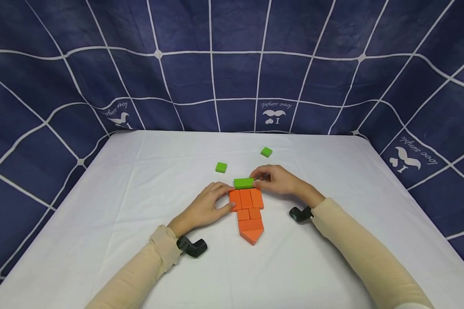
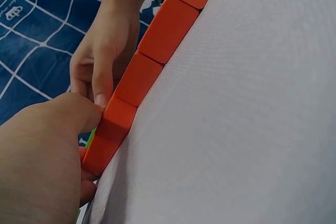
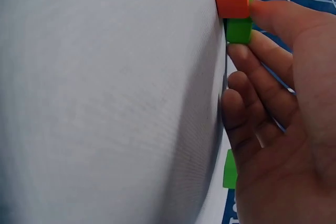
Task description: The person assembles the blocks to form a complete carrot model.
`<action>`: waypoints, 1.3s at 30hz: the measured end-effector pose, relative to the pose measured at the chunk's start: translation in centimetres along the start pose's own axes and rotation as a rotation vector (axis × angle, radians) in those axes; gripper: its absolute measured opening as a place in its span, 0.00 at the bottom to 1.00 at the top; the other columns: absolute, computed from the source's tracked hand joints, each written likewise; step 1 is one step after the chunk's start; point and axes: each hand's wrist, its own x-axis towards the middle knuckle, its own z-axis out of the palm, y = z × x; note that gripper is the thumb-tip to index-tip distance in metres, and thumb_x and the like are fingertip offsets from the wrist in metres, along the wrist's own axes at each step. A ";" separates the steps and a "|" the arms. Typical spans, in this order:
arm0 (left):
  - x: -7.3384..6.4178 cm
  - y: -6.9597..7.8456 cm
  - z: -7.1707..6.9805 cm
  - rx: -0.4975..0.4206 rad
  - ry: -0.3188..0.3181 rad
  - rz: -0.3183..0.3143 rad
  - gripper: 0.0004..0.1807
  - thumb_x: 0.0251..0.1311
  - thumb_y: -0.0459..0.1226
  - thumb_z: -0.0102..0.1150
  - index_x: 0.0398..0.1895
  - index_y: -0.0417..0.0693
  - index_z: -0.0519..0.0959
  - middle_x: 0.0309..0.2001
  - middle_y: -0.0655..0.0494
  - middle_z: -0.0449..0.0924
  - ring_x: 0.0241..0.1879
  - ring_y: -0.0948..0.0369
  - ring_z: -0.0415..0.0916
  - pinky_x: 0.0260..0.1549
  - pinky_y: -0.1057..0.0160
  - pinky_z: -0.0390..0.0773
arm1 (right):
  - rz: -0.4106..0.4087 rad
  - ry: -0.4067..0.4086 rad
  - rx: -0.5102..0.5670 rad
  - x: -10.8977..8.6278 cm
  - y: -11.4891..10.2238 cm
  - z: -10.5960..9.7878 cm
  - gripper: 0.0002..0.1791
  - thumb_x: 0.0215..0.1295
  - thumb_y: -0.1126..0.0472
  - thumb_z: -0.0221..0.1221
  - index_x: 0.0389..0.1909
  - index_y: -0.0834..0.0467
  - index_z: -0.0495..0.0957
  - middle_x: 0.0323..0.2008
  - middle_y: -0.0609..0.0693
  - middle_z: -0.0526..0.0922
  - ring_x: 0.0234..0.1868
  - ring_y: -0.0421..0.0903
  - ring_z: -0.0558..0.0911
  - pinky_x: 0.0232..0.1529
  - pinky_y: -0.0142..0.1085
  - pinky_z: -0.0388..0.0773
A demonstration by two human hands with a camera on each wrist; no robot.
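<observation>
Flat on the table lies a figure of orange blocks (image 1: 245, 199), ending in a pointed orange block (image 1: 252, 236) toward the person. A long green block (image 1: 242, 183) lies along its far edge. My right hand (image 1: 276, 179) pinches the green block's right end between thumb and fingers, seen close in the right wrist view. At the figure's left side, my left hand (image 1: 206, 206) holds the leftmost orange block (image 2: 109, 135), with its thumb near one end and its fingers near the other. The left fingertips are partly hidden in the left wrist view.
Two small green blocks lie farther back on the white tablecloth (image 1: 151, 171): one green block (image 1: 221, 167) beyond the figure, another green block (image 1: 266, 152) to its right. A dark blue checked cloth (image 1: 232, 77) hangs around the table's back and sides.
</observation>
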 end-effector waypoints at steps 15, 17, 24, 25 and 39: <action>0.0 -0.2 0.1 0.002 -0.008 -0.017 0.28 0.69 0.49 0.62 0.68 0.48 0.77 0.62 0.54 0.77 0.59 0.58 0.72 0.64 0.51 0.73 | -0.022 -0.037 0.018 0.0 0.0 0.2 0.12 0.69 0.60 0.65 0.52 0.53 0.84 0.45 0.45 0.86 0.42 0.44 0.78 0.46 0.36 0.77; 0.0 -0.2 0.1 0.004 -0.007 -0.015 0.28 0.69 0.49 0.62 0.68 0.48 0.76 0.62 0.54 0.77 0.59 0.58 0.72 0.64 0.51 0.73 | -0.024 -0.045 0.017 0.0 0.0 0.1 0.13 0.69 0.60 0.65 0.53 0.53 0.84 0.46 0.45 0.86 0.42 0.44 0.78 0.47 0.36 0.77; 0.0 -0.1 0.1 0.005 0.003 0.001 0.28 0.69 0.48 0.62 0.68 0.47 0.76 0.62 0.55 0.78 0.59 0.58 0.72 0.63 0.51 0.74 | -0.003 0.018 0.021 0.4 0.3 -0.6 0.12 0.71 0.60 0.64 0.52 0.53 0.85 0.44 0.45 0.86 0.40 0.44 0.79 0.46 0.36 0.78; 0.0 -0.1 0.0 0.006 0.003 0.002 0.28 0.69 0.48 0.62 0.68 0.47 0.77 0.62 0.55 0.78 0.59 0.58 0.72 0.63 0.51 0.73 | 0.008 0.050 0.016 0.5 0.4 -0.7 0.11 0.71 0.60 0.63 0.52 0.54 0.85 0.43 0.46 0.86 0.40 0.44 0.79 0.45 0.35 0.78; 0.0 0.1 0.0 0.007 0.016 0.026 0.28 0.69 0.47 0.62 0.68 0.46 0.77 0.62 0.54 0.78 0.61 0.57 0.72 0.65 0.50 0.72 | 0.347 0.432 -0.125 3.2 3.2 -2.5 0.24 0.70 0.57 0.60 0.63 0.63 0.77 0.53 0.60 0.83 0.49 0.57 0.78 0.55 0.50 0.73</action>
